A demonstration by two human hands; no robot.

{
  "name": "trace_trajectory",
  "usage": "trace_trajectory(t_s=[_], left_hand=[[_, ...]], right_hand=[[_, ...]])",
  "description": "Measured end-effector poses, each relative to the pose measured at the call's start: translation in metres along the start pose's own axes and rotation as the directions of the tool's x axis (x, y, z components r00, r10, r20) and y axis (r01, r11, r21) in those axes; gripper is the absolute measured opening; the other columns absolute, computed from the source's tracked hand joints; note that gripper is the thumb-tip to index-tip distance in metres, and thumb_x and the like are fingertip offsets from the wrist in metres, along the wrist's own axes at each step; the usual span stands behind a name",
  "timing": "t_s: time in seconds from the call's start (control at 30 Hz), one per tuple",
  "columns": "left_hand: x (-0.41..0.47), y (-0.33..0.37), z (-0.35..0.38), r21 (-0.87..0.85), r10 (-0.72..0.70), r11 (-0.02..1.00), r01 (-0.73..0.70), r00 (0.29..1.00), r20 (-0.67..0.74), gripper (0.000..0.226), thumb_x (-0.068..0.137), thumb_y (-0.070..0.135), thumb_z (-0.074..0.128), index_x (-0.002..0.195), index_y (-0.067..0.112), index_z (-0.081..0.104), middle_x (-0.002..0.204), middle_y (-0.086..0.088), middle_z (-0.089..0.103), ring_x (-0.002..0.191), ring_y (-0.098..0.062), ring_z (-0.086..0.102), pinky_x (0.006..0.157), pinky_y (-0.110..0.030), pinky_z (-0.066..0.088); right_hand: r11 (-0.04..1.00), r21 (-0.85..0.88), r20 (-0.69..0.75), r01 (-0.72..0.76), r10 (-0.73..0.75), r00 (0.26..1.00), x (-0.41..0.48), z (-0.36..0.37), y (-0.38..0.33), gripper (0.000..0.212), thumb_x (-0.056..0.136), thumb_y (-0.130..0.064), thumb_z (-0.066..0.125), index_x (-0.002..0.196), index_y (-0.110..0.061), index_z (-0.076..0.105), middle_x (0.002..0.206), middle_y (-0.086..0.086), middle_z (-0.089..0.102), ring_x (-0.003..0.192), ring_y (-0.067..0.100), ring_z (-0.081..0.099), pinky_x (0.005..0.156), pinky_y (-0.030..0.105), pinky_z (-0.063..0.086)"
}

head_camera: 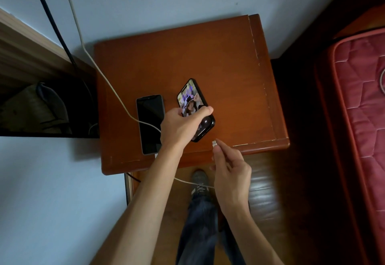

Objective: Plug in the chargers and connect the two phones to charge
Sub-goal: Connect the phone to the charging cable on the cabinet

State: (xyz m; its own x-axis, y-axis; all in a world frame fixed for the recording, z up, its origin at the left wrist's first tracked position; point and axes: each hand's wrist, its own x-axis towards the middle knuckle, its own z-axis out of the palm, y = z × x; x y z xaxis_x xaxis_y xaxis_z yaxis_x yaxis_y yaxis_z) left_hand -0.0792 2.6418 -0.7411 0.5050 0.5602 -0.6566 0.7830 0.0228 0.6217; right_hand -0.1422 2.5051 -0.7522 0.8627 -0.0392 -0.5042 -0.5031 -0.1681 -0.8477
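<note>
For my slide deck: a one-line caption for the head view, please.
Left hand steadies the lit phone on the nightstand while right hand brings the cable plug toward it.

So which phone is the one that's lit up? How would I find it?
Find the brown wooden bedside table beside the red mattress. Two phones lie near its front edge. The lit phone is the right one, tilted, gripped by the left hand; its neighbour, the dark phone, has a black screen.

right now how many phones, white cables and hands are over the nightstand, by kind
phones: 2, dark-screen phone and lit-screen phone
white cables: 2, one by the dark phone, one connector in the right hand
hands: 2, left hand on the lit phone
total: 6
</note>
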Motion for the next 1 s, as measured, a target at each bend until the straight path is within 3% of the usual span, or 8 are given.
trace_trajectory(t_s=[0.13, 0.3, 0.43, 0.53, 0.6, 0.67, 0.77, 1.0], left_hand=[[-0.001, 0.001, 0.000, 0.017, -0.023, 1.000, 0.023, 1.000, 0.000, 0.045, 0.059, 0.064, 0.079, 0.072, 0.035, 0.048, 0.087, 0.014, 0.060, 0.085, -0.005, 0.058, 0.077, -0.035, 0.051], [-0.003, 0.001, -0.001, 0.026, -0.044, 0.999, 0.044, 0.999, 0.011, 0.055, 0.053, 0.068, 0.078, 0.087, 0.030, 0.058, 0.098, 0.008, 0.066, 0.094, -0.013, 0.063, 0.084, -0.037, 0.053], [-0.006, -0.001, -0.001, 0.022, -0.036, 0.999, 0.036, 0.999, 0.005, 0.052, 0.052, 0.069, 0.077, 0.081, 0.031, 0.059, 0.092, 0.009, 0.069, 0.090, -0.011, 0.065, 0.081, -0.036, 0.054], [-0.007, -0.001, 0.000, 0.029, -0.037, 0.999, 0.038, 0.999, -0.008, 0.061, 0.050, 0.072, 0.075, 0.093, 0.030, 0.061, 0.097, 0.009, 0.068, 0.094, -0.013, 0.064, 0.082, -0.036, 0.054], [-0.008, -0.002, 0.001, 0.066, -0.026, 0.997, 0.028, 0.999, -0.030, 0.075, 0.048, 0.073, 0.074, 0.106, 0.027, 0.062, 0.102, 0.009, 0.067, 0.097, -0.014, 0.064, 0.086, -0.040, 0.054], [-0.010, -0.003, 0.003, 0.114, -0.006, 0.993, 0.013, 0.998, -0.061, 0.075, 0.047, 0.074, 0.072, 0.106, 0.029, 0.061, 0.100, 0.012, 0.067, 0.095, -0.013, 0.064, 0.087, -0.042, 0.055], [-0.015, -0.004, 0.008, 0.222, 0.033, 0.975, -0.005, 0.992, -0.121, 0.078, 0.049, 0.075, 0.070, 0.110, 0.028, 0.060, 0.104, 0.010, 0.065, 0.096, -0.016, 0.064, 0.084, -0.039, 0.055], [-0.019, -0.015, 0.020, 0.405, 0.153, 0.912, -0.069, 0.972, -0.180, 0.092, 0.057, 0.070, 0.074, 0.132, 0.022, 0.048, 0.117, -0.004, 0.057, 0.105, -0.026, 0.061, 0.075, -0.034, 0.046]], right_hand=[[1.000, -0.017, 0.013, 0.012, -0.011, 1.000, 0.003, 0.004, -0.007, 0.021, 0.096, -0.028, 0.063, 0.114, -0.027, 0.073, 0.093, -0.012, 0.068, 0.078, 0.006, 0.066, 0.074, 0.030, 0.059], [0.998, -0.049, 0.027, 0.045, -0.044, 0.999, 0.003, 0.012, -0.017, 0.016, 0.096, -0.030, 0.064, 0.099, -0.045, 0.067, 0.098, -0.014, 0.068, 0.085, 0.006, 0.066, 0.071, 0.019, 0.054], [0.994, -0.097, 0.013, 0.050, -0.049, 0.999, 0.004, 0.015, -0.021, 0.014, 0.097, -0.029, 0.063, 0.107, -0.033, 0.071, 0.097, -0.011, 0.068, 0.084, 0.008, 0.066, 0.074, 0.024, 0.057], [0.990, -0.129, 0.000, 0.053, -0.054, 0.999, 0.004, 0.015, -0.021, 0.015, 0.097, -0.029, 0.062, 0.108, -0.031, 0.072, 0.096, -0.012, 0.067, 0.083, 0.008, 0.066, 0.073, 0.022, 0.056], [0.985, -0.161, -0.010, 0.056, -0.058, 0.998, 0.004, 0.015, -0.019, 0.016, 0.097, -0.030, 0.062, 0.108, -0.029, 0.073, 0.094, -0.014, 0.067, 0.082, 0.005, 0.065, 0.072, 0.017, 0.054], [0.980, -0.192, -0.015, 0.046, -0.050, 0.999, 0.003, 0.015, -0.017, 0.016, 0.097, -0.030, 0.062, 0.108, -0.028, 0.074, 0.093, -0.016, 0.067, 0.083, 0.000, 0.064, 0.071, 0.011, 0.051], [0.977, -0.209, 0.000, 0.026, -0.026, 1.000, 0.002, 0.014, -0.014, 0.012, 0.097, -0.030, 0.062, 0.104, -0.034, 0.071, 0.091, -0.017, 0.067, 0.083, -0.004, 0.063, 0.073, 0.014, 0.053], [0.977, -0.207, 0.021, -0.051, 0.057, 0.998, 0.007, 0.009, -0.006, 0.033, 0.093, -0.025, 0.066, 0.124, -0.030, 0.058, 0.080, -0.010, 0.070, 0.073, -0.006, 0.064, 0.059, 0.008, 0.048]])
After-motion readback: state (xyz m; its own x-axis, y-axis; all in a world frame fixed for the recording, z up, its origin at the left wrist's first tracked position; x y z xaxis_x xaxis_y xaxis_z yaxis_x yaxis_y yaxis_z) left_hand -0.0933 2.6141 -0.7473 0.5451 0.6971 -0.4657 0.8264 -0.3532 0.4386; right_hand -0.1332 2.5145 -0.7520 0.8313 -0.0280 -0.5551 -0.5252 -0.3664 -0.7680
